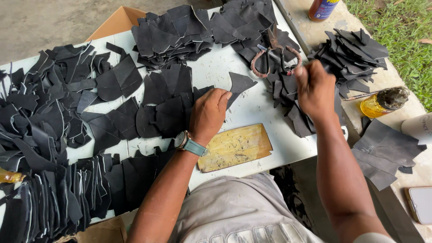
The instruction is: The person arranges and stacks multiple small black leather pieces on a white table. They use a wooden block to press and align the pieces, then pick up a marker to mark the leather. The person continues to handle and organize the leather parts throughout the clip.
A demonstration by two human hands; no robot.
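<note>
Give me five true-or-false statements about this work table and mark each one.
1. The left hand presses on black leather pieces. True.
2. The watch is on the right wrist. False: it is on the left wrist.
3. The scissors lie on the grass. False: they lie on leather pieces on the white table, just beyond the right hand.
4. A yellowish board lies on the table near the left wrist. True.
5. The phone is in the left hand. False: it lies at the far right.

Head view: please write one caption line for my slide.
Left hand presses black leather pieces on a white table; right hand reaches beside scissors.
</note>
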